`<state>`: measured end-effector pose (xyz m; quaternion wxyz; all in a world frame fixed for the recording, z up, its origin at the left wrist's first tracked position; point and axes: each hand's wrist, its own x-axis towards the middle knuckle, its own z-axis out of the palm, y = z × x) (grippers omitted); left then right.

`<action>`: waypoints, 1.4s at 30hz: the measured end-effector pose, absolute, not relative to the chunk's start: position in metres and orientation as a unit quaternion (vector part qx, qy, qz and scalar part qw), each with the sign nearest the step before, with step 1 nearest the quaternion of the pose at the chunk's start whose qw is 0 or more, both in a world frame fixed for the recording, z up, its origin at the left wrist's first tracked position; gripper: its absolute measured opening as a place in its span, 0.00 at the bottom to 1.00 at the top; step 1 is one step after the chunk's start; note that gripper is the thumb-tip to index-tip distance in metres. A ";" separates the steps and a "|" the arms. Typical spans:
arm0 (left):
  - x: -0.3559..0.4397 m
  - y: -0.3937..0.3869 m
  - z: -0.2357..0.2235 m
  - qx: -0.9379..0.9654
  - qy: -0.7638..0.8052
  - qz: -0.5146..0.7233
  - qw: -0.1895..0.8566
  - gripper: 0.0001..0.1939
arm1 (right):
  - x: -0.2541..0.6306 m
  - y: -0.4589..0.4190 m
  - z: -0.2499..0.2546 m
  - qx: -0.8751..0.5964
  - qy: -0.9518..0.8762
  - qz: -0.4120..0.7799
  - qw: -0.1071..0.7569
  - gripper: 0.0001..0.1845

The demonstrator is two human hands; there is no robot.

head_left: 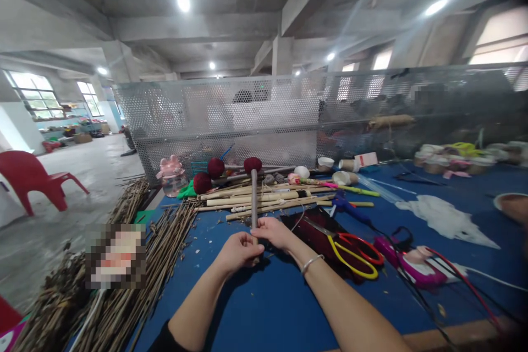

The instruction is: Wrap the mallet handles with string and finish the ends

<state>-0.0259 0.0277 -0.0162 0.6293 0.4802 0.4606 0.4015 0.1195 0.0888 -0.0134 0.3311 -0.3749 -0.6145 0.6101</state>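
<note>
Upright between my hands stands a grey-brown stick (254, 198) with a dark red ball (253, 165) on its top end. My left hand (240, 251) is closed around the stick's lower end, thumb pressed against it. Just above, my right hand (273, 232) pinches the same stick, a bracelet on its wrist. Beyond it, two more dark red balls (215, 168) lie among sticks (264, 198) on the blue tabletop (264, 308). Right of my right hand are dark red cloth (307, 231) and scissors (355, 256) with yellow and red handles.
Bundles of thin dry twigs (165, 253) cover the left side. A blue glue gun (350, 212), a magenta device (412, 264) and cables lie at right, near a white plastic bag (445, 217). A perforated metal panel (231, 115) stands along the back. A red chair (37, 176) is at far left.
</note>
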 end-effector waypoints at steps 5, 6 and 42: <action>-0.022 0.022 -0.002 0.426 0.429 0.426 0.674 0.25 | 0.119 0.085 -0.004 -0.344 -0.570 0.675 0.317 0.21; -0.022 0.021 0.000 0.412 0.415 0.427 0.690 0.24 | 0.119 0.084 -0.003 -0.337 -0.563 0.687 0.312 0.22; -0.026 0.014 0.004 0.388 0.440 0.368 0.721 0.16 | 0.128 0.084 -0.008 -0.281 -0.564 0.733 0.254 0.17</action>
